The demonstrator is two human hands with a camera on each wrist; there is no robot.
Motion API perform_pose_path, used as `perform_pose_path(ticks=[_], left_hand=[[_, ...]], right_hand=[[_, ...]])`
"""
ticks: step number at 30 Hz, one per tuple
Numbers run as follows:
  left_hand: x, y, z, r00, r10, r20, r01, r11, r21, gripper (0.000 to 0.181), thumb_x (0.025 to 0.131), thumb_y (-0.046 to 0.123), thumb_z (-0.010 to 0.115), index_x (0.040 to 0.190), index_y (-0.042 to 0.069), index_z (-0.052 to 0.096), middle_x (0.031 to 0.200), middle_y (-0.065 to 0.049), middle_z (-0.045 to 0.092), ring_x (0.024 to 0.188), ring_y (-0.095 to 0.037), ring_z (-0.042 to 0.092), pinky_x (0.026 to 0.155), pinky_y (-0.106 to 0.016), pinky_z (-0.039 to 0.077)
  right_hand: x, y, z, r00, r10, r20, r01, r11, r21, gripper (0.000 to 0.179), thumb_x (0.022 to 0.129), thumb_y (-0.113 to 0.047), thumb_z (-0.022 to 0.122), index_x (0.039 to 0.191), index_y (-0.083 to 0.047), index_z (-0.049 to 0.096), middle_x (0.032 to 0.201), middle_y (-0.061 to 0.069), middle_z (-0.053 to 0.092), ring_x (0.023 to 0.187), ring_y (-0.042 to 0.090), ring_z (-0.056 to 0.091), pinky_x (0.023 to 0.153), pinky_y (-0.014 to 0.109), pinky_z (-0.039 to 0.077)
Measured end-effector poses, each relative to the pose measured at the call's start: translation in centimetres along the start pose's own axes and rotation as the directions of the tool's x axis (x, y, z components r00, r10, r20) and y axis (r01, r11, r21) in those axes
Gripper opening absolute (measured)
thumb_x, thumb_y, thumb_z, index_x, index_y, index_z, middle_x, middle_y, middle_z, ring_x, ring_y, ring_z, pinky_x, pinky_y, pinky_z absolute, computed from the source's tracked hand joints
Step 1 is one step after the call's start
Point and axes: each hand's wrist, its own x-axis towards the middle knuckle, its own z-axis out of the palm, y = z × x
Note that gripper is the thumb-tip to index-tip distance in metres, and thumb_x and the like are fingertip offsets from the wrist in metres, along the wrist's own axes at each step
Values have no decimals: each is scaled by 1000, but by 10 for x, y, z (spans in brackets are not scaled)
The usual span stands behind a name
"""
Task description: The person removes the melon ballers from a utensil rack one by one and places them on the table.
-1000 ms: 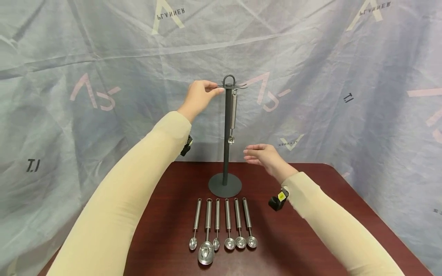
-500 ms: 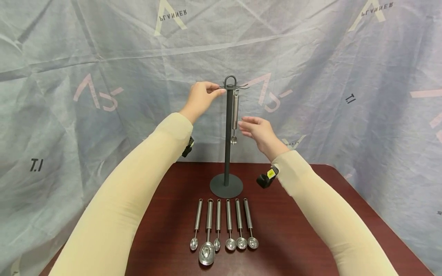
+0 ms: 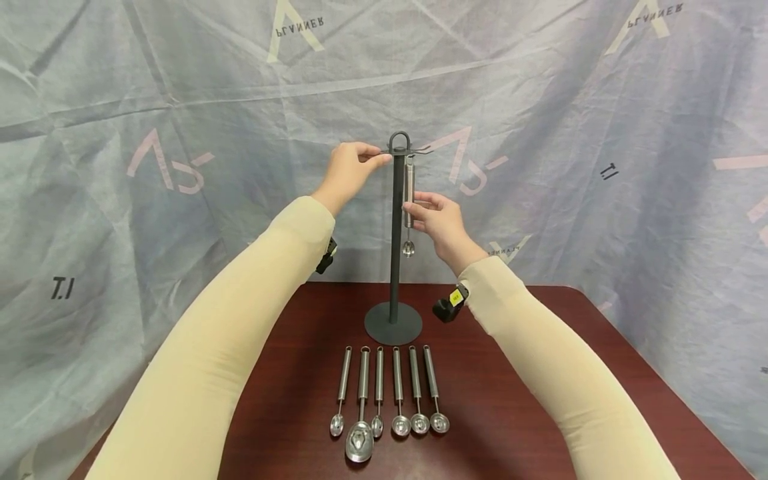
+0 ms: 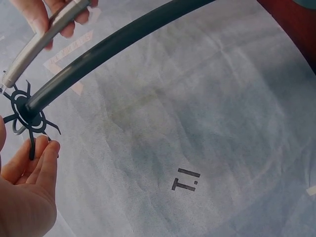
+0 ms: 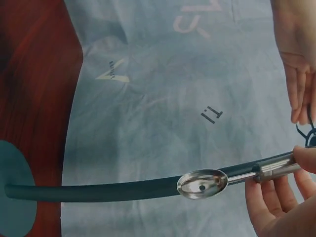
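Note:
A dark metal stand (image 3: 395, 273) rises from a round base, with a ring of hooks (image 4: 32, 143) at its top. My left hand (image 3: 350, 172) pinches one hook on the left side. From a hook on the right hangs a steel melon baller (image 5: 202, 184), bowl down, its oval bowl pierced by a small hole. Its handle is between the thumb and fingers of my right hand (image 3: 443, 223), gripped near the lower end. In the left wrist view the handle's top (image 4: 11, 79) is still at the hook ring.
Several steel scoops lie in a row before the stand's base (image 3: 393, 325), handles away from me: a large oval scoop (image 3: 359, 441), smaller oval ones (image 3: 337, 425) and round ones (image 3: 420, 423). Behind the reddish-brown table (image 3: 510, 387) hangs a grey printed cloth (image 3: 240, 100).
My right hand has risen and moved left from beside the stand, and now grips the hanging melon baller's handle. My left hand keeps its pinch on the hook.

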Motion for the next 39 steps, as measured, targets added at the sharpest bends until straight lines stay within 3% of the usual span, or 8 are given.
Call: perform_pose_path(ticks=[10, 22, 29, 39], left_hand=[[1, -2, 1, 1000, 9, 3, -9, 1000, 2, 45, 94, 42, 61, 128, 12, 64, 127, -3, 66, 119, -15, 58, 101, -30, 47], [-4, 1, -2, 1000, 20, 14, -21, 1000, 11, 45, 95, 40, 61, 130, 11, 62, 127, -4, 65, 118, -17, 58, 100, -32, 48], [-2, 1, -2, 999, 21, 28, -22, 999, 27, 46, 95, 42, 61, 130, 12, 62, 128, -3, 63, 117, -17, 58, 100, -32, 47], [-4, 0, -1, 999, 25, 20, -25, 999, -26, 46, 94, 41, 62, 130, 12, 61, 127, -3, 63, 116, -16, 58, 98, -31, 48]], right_hand=[[-8, -6, -5, 999, -35, -11, 35, 999, 30, 33, 87, -9, 72, 119, -3, 65, 100, 1, 67, 95, 19, 64, 74, 24, 57], [-22, -7, -19, 1000, -9, -30, 8, 1000, -23, 31, 89, -13, 71, 119, -7, 63, 120, 8, 65, 91, 10, 65, 88, 30, 56], [-28, 4, -36, 997, 52, -52, -54, 998, -36, 32, 90, -13, 70, 120, -9, 62, 119, 5, 64, 92, 10, 65, 88, 29, 56], [-35, 24, -57, 995, 87, -48, -91, 993, -75, 37, 92, -16, 68, 126, -7, 58, 117, 2, 62, 99, 12, 63, 91, 30, 55]])
